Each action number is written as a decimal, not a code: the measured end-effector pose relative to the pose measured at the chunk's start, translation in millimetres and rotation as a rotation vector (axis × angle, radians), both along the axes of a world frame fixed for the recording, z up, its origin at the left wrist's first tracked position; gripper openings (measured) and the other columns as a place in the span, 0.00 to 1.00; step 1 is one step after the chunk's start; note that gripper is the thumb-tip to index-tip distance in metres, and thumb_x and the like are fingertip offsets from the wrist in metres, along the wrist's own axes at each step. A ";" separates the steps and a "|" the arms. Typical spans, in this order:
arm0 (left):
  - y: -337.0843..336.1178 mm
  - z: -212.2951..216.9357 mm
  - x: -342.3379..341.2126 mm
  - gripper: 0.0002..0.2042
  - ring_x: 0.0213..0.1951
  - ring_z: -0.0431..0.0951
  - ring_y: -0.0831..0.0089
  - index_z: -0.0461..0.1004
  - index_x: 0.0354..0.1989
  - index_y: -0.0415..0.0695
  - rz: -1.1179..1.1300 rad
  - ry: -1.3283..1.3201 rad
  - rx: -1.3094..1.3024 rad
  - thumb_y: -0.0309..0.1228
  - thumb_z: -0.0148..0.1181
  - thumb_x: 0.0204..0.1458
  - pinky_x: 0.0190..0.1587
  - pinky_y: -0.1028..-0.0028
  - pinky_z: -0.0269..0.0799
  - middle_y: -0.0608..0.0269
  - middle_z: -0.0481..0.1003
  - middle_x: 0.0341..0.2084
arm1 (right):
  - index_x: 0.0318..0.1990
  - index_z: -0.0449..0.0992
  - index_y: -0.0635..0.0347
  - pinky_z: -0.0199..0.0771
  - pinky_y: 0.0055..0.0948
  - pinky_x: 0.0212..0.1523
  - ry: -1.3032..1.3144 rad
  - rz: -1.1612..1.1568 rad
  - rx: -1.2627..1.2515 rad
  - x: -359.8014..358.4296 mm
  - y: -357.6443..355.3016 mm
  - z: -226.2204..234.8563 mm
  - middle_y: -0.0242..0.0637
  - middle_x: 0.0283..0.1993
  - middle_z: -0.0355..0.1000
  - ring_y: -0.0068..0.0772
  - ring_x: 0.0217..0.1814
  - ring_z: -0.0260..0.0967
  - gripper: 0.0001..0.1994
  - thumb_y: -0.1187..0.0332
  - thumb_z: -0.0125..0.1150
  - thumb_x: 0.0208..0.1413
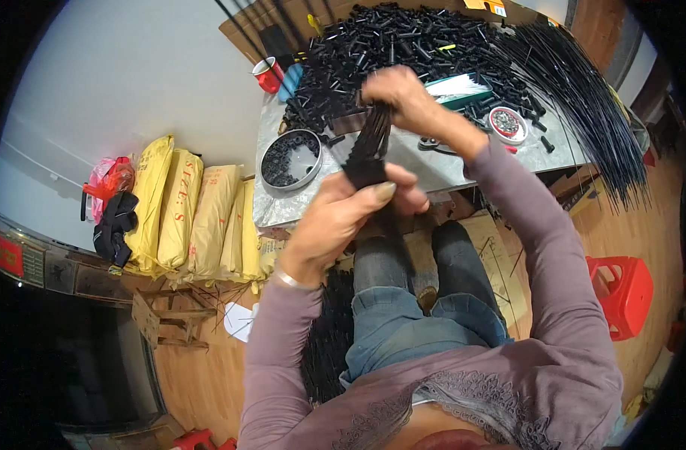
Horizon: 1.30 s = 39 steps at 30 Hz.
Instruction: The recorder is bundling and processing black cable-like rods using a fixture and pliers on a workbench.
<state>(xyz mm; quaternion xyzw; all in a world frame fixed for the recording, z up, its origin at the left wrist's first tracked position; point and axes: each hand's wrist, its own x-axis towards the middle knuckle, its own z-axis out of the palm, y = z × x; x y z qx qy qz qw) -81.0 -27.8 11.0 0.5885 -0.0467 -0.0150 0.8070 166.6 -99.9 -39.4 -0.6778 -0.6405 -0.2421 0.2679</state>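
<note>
You are sitting with your knees under the table (433, 169), and a heap of black rods (329, 341) is lying by your left thigh. Your left hand (343, 217) is clamping the lower part of a bundle (370, 154) of thin black rods, thumb lying across the front. Your right hand (403, 97) is closing on the bundle's top, above and just beyond the left, so the bundle is standing nearly upright between the two hands, over the table's near edge. To your right a red stool (624, 292) is standing on the floor. To your left yellow sacks (193, 217) are leaning against the wall. On the table a round tin (290, 159) is holding black pieces, and a small dish (508, 124) is sitting near your right wrist. Farther off a pile of black tubes (403, 45) is covering the table, with long rods (590, 105) fanning off its right side and a red cup (268, 75) at the left.
</note>
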 end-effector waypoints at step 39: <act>10.7 -7.6 43.4 0.44 0.68 0.53 0.63 0.53 0.66 0.36 0.264 -0.455 0.588 0.61 0.46 0.51 0.68 0.64 0.44 0.51 0.55 0.66 | 0.45 0.73 0.64 0.71 0.26 0.48 1.129 0.551 -0.086 -92.9 -67.7 28.0 0.33 0.34 0.75 0.24 0.40 0.73 0.09 0.71 0.47 0.64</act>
